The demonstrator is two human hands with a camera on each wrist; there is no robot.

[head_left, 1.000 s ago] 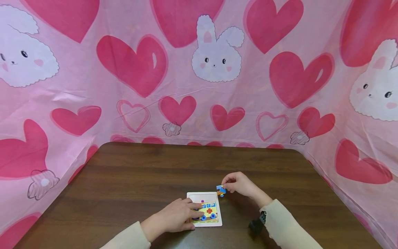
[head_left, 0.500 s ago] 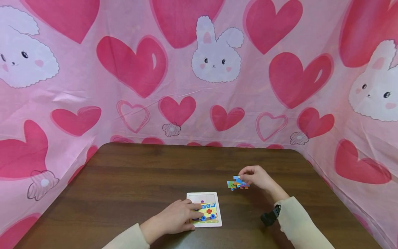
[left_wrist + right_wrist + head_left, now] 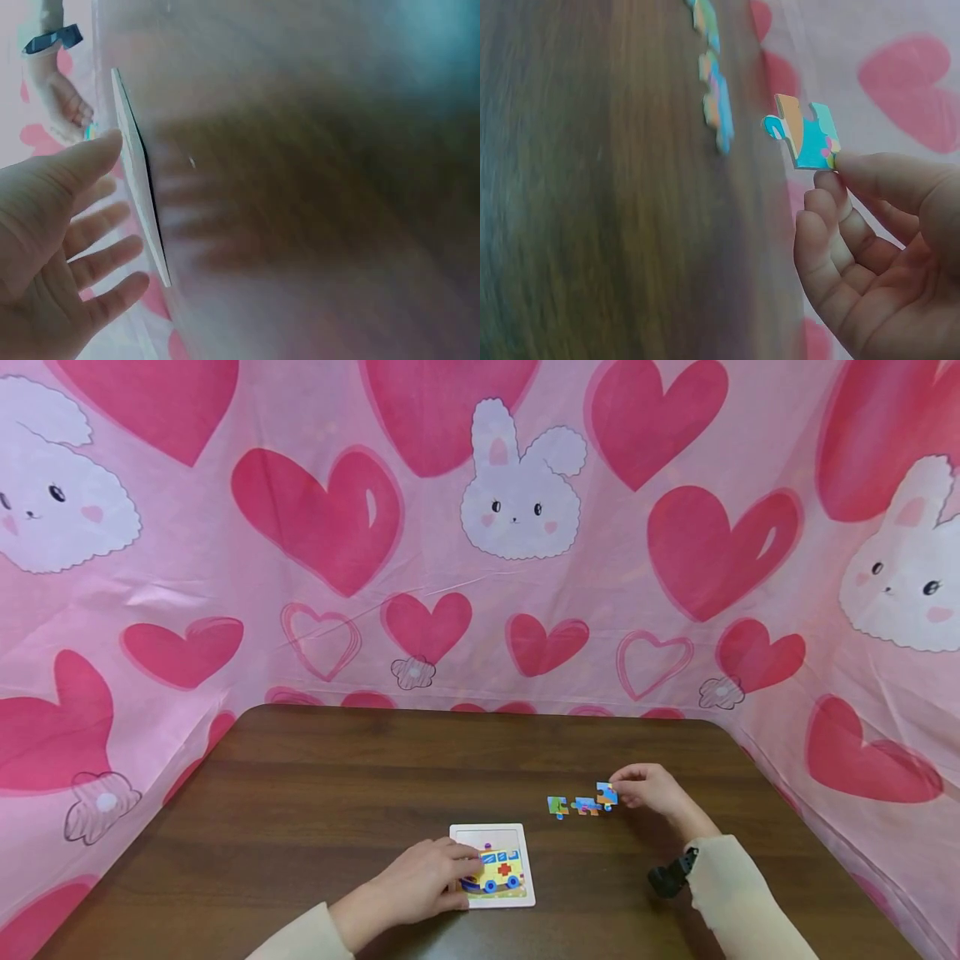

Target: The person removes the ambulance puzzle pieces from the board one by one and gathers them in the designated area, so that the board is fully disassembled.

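Note:
A white-framed puzzle board [image 3: 529,868] with a yellow ambulance picture lies on the table. The left hand [image 3: 420,883] rests on its left side; in the left wrist view that hand [image 3: 67,240] has its fingers spread at the board's edge [image 3: 139,176]. Between thumb and fingertip the right hand [image 3: 663,797] pinches a blue and orange puzzle piece [image 3: 606,792]. The right wrist view shows the piece [image 3: 810,139] raised off the table, with the right hand [image 3: 877,240] gripping its corner. Left of it on the table are a green piece [image 3: 557,805] and a blue-orange piece [image 3: 585,806].
The brown wooden table [image 3: 360,777] is enclosed by pink cloth [image 3: 442,560] with hearts and rabbits. A dark device [image 3: 670,877] is strapped at the right wrist.
Carrying the piece, the right hand has moved right from the board, past the two pieces on the table. The left fingers have drawn back slightly leftward on the board.

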